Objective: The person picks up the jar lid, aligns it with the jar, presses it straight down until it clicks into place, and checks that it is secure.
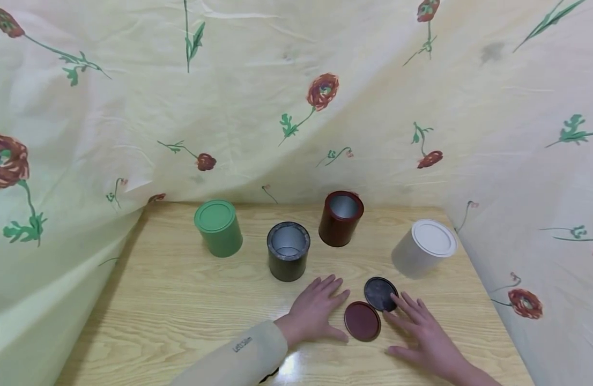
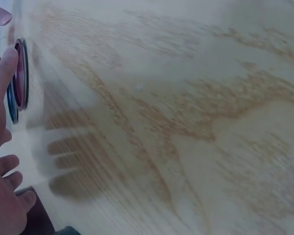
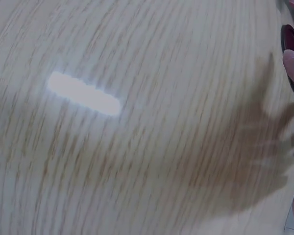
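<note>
In the head view, a dark red lid (image 1: 362,321) is lying flat on the wooden table (image 1: 180,305), with a black lid (image 1: 380,293) resting just beside it at its 1 o'clock. The left hand (image 1: 313,310) is hovering or resting between the red lid's 9 and 10 o'clock, its fingers spreading loose and grasping nothing. The right hand (image 1: 425,336) is reaching in from between 3 and 4 o'clock, its fingers extending, also grasping nothing; its fingertips are overlapping the black lid's edge, though contact is hard to tell. From the red lid, an uncovered black can (image 1: 288,268) is standing toward 10 o'clock, with a lidded green can (image 1: 221,236) standing beyond it, an uncovered dark red can (image 1: 340,228) near 12, and a lidded white can (image 1: 417,254) between 1 and 2.
</note>
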{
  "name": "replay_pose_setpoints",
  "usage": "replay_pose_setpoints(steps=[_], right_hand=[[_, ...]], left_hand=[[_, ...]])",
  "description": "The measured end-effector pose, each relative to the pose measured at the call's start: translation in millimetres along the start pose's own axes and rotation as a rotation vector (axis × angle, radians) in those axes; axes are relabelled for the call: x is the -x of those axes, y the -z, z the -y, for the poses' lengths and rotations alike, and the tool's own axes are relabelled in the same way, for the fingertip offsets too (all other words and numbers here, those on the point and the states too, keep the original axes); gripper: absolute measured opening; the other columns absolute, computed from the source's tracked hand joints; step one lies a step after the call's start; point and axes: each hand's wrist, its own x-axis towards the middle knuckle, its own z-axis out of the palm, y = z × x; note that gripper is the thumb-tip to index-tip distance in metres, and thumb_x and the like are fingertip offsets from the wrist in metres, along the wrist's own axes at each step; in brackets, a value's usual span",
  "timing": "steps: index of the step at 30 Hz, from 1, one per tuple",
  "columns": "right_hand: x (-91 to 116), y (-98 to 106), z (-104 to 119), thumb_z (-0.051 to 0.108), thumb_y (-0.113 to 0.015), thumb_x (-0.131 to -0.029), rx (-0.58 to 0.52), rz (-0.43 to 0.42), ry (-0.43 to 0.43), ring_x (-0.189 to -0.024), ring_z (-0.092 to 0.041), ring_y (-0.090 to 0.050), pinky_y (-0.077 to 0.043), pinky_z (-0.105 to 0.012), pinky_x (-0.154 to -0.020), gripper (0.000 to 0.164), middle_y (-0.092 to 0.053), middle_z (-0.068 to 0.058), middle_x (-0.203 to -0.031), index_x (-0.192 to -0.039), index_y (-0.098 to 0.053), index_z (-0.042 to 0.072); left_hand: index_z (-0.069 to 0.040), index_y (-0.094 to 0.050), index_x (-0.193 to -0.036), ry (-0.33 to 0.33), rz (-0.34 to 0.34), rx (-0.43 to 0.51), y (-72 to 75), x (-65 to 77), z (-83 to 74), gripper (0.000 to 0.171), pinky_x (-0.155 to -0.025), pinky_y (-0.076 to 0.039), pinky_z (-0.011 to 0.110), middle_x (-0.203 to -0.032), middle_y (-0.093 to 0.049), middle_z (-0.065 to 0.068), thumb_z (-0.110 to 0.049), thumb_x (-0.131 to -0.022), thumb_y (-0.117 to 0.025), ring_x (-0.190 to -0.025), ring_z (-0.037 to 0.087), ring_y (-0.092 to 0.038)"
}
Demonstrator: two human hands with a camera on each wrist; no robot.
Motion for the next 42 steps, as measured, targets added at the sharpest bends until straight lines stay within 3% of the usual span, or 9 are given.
replay_pose_setpoints(steps=[4,14,20,27,42], right_hand=[[-1,-3,2,0.053,-0.09,-0.078,0.014,0.025,-0.015,-0.165,-0.015,-0.013,0.0,-0.03,-0.133,0.075,-0.053,-0.027,-0.156,-0.134,-0.075,0.006],[-2,-8,7,0.053,-0.09,-0.079,0.031,0.027,-0.012,-0.163,-0.031,-0.023,0.0,-0.031,-0.133,0.074,-0.052,-0.027,-0.157,-0.137,-0.074,0.009],[-6,-13,8,0.055,-0.088,-0.082,0.019,0.023,-0.032,-0.165,-0.025,-0.015,0.002,-0.031,-0.133,0.075,-0.049,-0.028,-0.159,-0.138,-0.073,0.009],[-15,-19,12,0.052,-0.091,-0.077,-0.015,-0.008,-0.042,-0.161,-0.038,-0.027,0.001,-0.03,-0.132,0.072,-0.051,-0.026,-0.158,-0.133,-0.076,0.01],[-25,-27,10,0.049,-0.094,-0.071,-0.073,-0.035,0.02,-0.162,-0.038,-0.024,0.001,-0.033,-0.133,0.074,-0.049,-0.03,-0.158,-0.127,-0.078,0.005]], left_hand=[[-0.026,-0.049,-0.162,0.009,0.014,0.005,-4.6,-2.5,0.5,0.103,-0.13,-0.027,0.041,-0.171,-0.039,0.004,-0.087,-0.081,-0.067,-0.161,0.024,-0.03],[-0.028,-0.054,-0.159,0.02,0.032,-0.001,-8.7,-3.5,-2.6,0.1,-0.129,-0.03,0.04,-0.17,-0.042,0.002,-0.086,-0.08,-0.069,-0.16,0.024,-0.032],[-0.03,-0.061,-0.154,0.004,-0.006,0.017,-10.4,-3.9,-3.7,0.092,-0.128,-0.033,0.042,-0.167,-0.046,0.002,-0.084,-0.081,-0.071,-0.159,0.025,-0.035],[-0.031,-0.065,-0.15,-0.016,-0.025,0.029,-14.5,-4.8,-7.1,0.084,-0.127,-0.034,0.042,-0.165,-0.049,0.001,-0.082,-0.083,-0.07,-0.159,0.024,-0.036],[-0.028,-0.071,-0.144,-0.05,-0.123,0.075,-23.5,-2.2,-6.6,0.082,-0.126,-0.036,0.039,-0.161,-0.054,-0.001,-0.08,-0.08,-0.072,-0.157,0.022,-0.039]])
